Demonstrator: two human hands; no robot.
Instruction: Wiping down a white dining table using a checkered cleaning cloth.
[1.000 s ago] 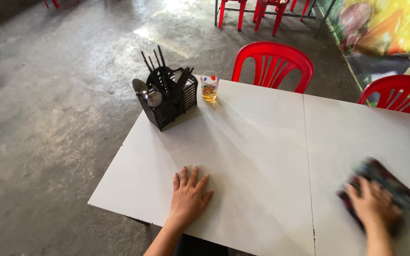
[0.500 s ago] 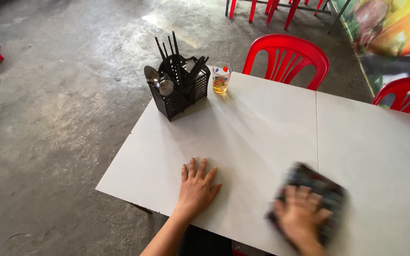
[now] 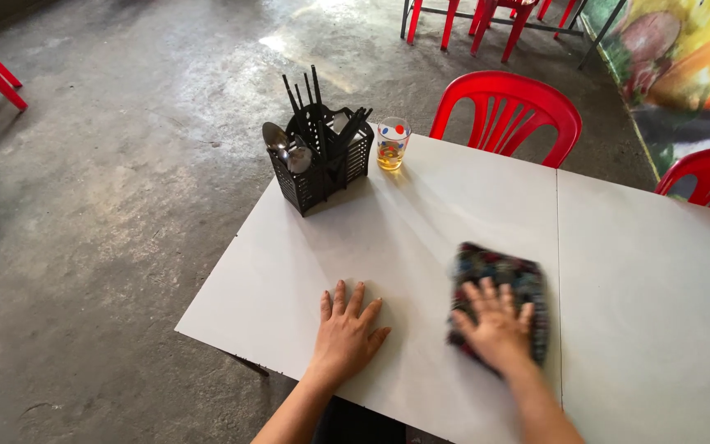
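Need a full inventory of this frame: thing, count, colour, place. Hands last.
table: 2 white tops set edge to edge, centre of the view
cloth: 1, dark multicolour check, flat on the table by the seam
cutlery caddy: 1, black plastic, far left corner of the table, holding spoons and black utensils
glass: 1, clear with coloured dots, amber liquid in the bottom, right of the caddy
chairs: red plastic, 2 at the far table edge, more at the top and left borders
mural: 1, yellow, green and orange, upper right wall
floor: grey concrete
left hand: flat on the table, fingers spread
right hand: palm down on the cloth
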